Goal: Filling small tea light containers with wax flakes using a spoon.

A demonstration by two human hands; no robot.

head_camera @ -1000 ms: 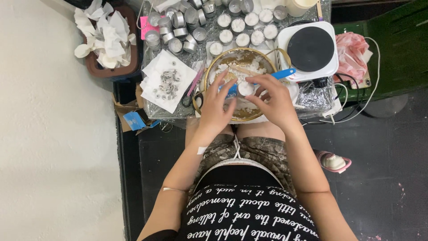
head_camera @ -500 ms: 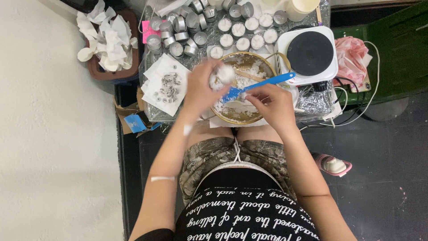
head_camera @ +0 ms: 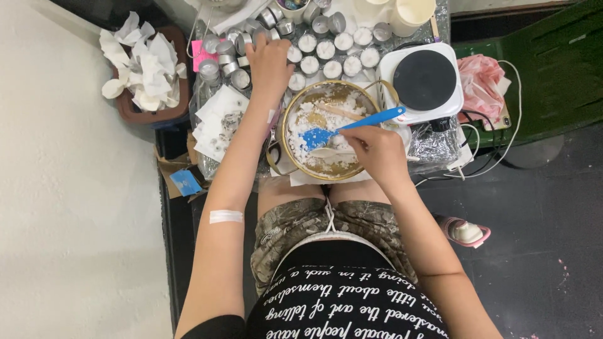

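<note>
Sitting close against the low table, the person closes the right hand around a blue spatula, blade down in the white chunks of a gold pot. Farther out, the left hand reaches over small metal cups; its fingers are hidden, so I cannot tell their grip.

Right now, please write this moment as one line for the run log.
left hand: over small tins | right hand: holds blue spatula | bowl: white chunks | hot plate: beside
</note>
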